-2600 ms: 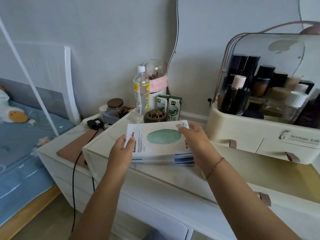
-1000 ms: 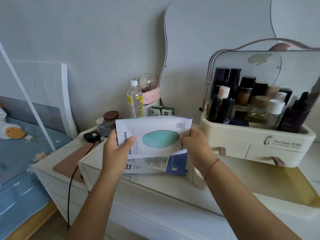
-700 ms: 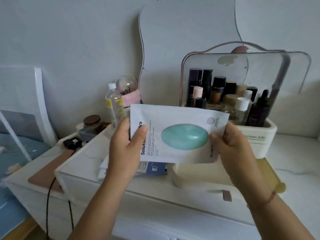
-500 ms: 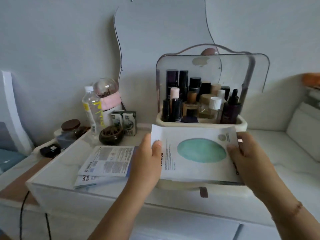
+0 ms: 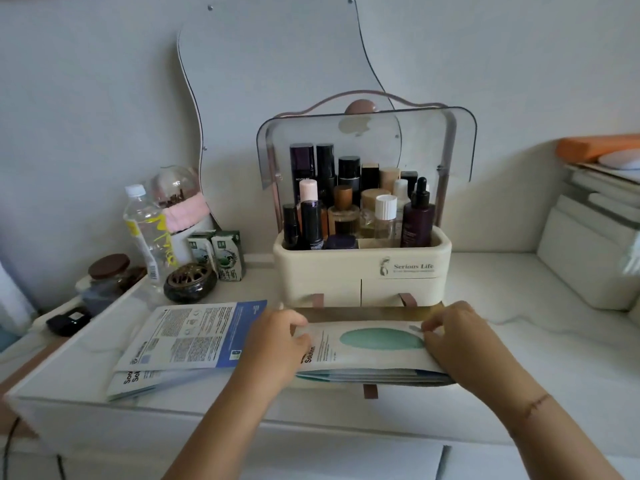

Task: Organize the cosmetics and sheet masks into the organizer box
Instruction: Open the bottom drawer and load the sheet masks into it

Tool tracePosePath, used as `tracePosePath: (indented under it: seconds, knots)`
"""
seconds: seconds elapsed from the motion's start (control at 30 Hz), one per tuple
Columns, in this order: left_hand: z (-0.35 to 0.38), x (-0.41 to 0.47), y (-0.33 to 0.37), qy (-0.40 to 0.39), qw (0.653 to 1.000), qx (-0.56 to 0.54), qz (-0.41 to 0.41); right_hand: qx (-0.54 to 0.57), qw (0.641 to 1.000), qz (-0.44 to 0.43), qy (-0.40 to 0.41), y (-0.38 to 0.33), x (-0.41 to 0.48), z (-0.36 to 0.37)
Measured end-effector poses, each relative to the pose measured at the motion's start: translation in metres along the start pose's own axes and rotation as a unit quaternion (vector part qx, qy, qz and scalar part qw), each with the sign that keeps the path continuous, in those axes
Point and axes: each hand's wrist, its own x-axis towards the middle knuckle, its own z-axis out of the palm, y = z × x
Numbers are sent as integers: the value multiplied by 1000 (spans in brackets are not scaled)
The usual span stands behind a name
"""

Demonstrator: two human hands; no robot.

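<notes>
Two-handed grip [image 5: 277, 344] on green-ovalled sheet mask [image 5: 367, 348]

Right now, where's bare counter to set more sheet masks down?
Free: the white counter right of the organizer box and right hand. Crowded: the left, with the sheet mask stack, incense burner, milk cartons and water bottle.

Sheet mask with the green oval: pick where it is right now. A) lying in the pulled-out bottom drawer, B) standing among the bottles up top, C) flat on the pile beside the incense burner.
A: both hands press the sheet mask into the open bottom drawer of the organizer box.
</notes>
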Motion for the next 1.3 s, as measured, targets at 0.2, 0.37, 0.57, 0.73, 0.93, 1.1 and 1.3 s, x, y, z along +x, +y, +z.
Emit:
tracePosePath:
  seconds: [0.2,0.37,0.57,0.73,0.93,1.1,1.3]
  knots:
    - [-10,-18,-8,-123,983,-104,90,-9,988,-81,-129,2,-15,-6]
    - [-9,-20,-9,-117,983,-87,115,-50,979,-145,-137,17,-20,-6]
    - [-5,-14,-13,-66,990,-64,104,-9,984,-165,-62,23,-17,-6]
    - [3,-11,-12,-7,996,1,85,-40,987,-155,14,22,-13,9]
    - [7,-14,-11,43,991,58,111,-53,987,-150,6,26,-18,20]
    - [14,-15,-21,68,980,79,172,-3,975,-219,49,22,-26,25]
    - [13,-20,-35,21,968,151,201,-64,972,-227,-4,10,-32,29]
